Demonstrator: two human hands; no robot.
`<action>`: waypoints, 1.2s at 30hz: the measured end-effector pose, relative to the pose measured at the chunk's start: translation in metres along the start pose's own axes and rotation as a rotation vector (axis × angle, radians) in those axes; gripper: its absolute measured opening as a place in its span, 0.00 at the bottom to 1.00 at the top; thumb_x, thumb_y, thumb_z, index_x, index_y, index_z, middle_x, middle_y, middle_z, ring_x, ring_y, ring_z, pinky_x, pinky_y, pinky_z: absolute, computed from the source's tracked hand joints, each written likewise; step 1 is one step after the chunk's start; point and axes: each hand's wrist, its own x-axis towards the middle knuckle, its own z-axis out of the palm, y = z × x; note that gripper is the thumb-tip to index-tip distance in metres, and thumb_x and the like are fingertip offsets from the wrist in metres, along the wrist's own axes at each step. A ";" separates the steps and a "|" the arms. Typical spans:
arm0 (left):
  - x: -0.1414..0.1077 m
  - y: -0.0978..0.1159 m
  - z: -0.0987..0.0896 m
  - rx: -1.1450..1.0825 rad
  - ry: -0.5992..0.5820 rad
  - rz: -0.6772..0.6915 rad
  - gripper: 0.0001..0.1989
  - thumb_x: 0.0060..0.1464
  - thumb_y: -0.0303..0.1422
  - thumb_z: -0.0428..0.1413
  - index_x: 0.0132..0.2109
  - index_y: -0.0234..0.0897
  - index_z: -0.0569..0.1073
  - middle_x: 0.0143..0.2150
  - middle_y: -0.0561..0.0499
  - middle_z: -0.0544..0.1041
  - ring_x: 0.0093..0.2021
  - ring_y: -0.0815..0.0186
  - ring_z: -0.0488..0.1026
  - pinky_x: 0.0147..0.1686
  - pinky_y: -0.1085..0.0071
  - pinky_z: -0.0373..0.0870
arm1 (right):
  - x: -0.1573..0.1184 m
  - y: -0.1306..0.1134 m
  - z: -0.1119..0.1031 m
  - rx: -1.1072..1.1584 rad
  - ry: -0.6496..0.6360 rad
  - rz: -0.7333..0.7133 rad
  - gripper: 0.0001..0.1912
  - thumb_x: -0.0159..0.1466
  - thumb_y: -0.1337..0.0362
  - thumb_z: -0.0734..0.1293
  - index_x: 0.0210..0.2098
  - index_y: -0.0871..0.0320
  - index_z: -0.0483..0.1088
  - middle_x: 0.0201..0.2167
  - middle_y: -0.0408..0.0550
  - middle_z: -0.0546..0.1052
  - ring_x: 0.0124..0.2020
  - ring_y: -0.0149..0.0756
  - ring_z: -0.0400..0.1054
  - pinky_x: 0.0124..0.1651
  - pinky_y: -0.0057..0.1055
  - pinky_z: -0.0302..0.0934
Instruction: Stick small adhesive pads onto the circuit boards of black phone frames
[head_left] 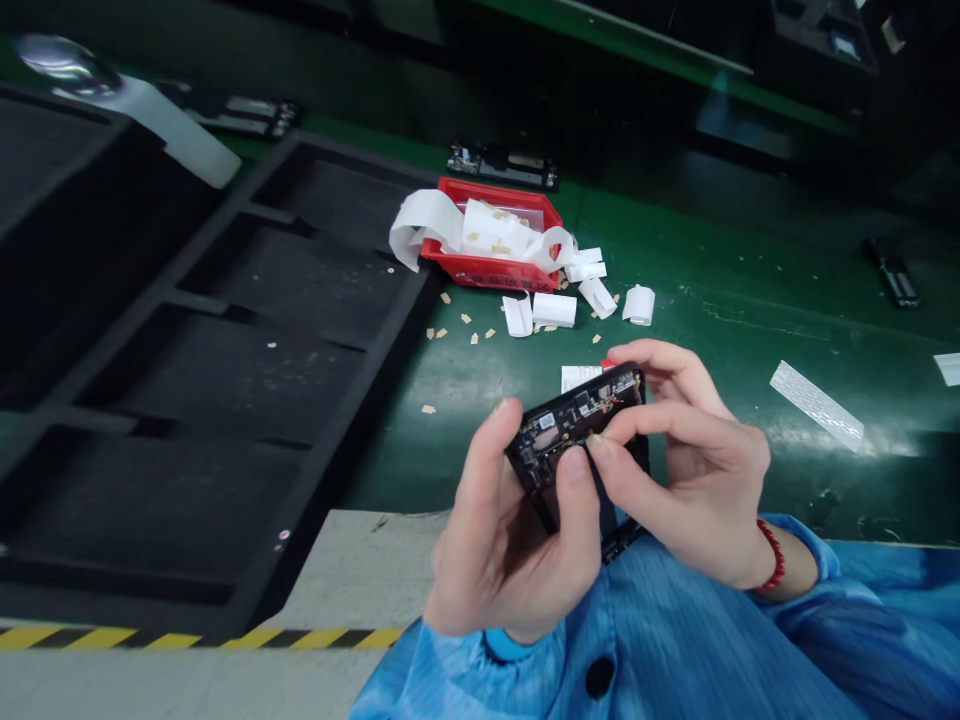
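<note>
An opened phone (551,435) with its circuit board showing is held tilted in front of my body. My left hand (510,540) grips it from the left side, its thumb on the inner face beside the board. My right hand (682,470) is at the right side, thumb and forefinger pinched together on the board's lower edge. Whatever small part lies between those fingertips is too small to make out. A bit of red shows behind the phone's top corner, by the right fingers.
A red bin (495,270) holds white paper strips; curled paper pieces (555,310) and small tan tabs lie near it. Left stands a black foam tray (300,400) with compartments. More opened phones (502,165) lie behind. A perforated white strip (817,405) lies on the green table (720,350).
</note>
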 end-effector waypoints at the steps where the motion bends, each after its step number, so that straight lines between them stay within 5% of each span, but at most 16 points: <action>1: 0.000 0.000 0.001 0.012 0.013 0.012 0.27 0.48 0.18 0.65 0.56 0.40 0.79 0.39 0.56 0.86 0.30 0.69 0.84 0.34 0.79 0.82 | 0.000 0.000 0.000 0.002 0.002 0.000 0.07 0.59 0.76 0.73 0.29 0.59 0.75 0.50 0.53 0.74 0.50 0.38 0.73 0.53 0.39 0.70; 21: 0.000 0.003 0.000 0.004 -0.018 -0.038 0.26 0.52 0.18 0.64 0.57 0.41 0.78 0.39 0.55 0.86 0.31 0.69 0.84 0.35 0.78 0.82 | -0.001 0.004 -0.008 0.079 -0.020 -0.030 0.08 0.61 0.75 0.73 0.34 0.56 0.79 0.52 0.52 0.79 0.49 0.42 0.78 0.54 0.43 0.75; 36: -0.002 0.004 -0.003 0.048 -0.014 -0.029 0.23 0.55 0.23 0.64 0.58 0.41 0.78 0.38 0.54 0.86 0.31 0.67 0.84 0.34 0.75 0.83 | -0.001 0.007 0.001 0.162 0.050 0.110 0.09 0.58 0.73 0.76 0.30 0.55 0.75 0.41 0.45 0.80 0.42 0.33 0.76 0.45 0.32 0.74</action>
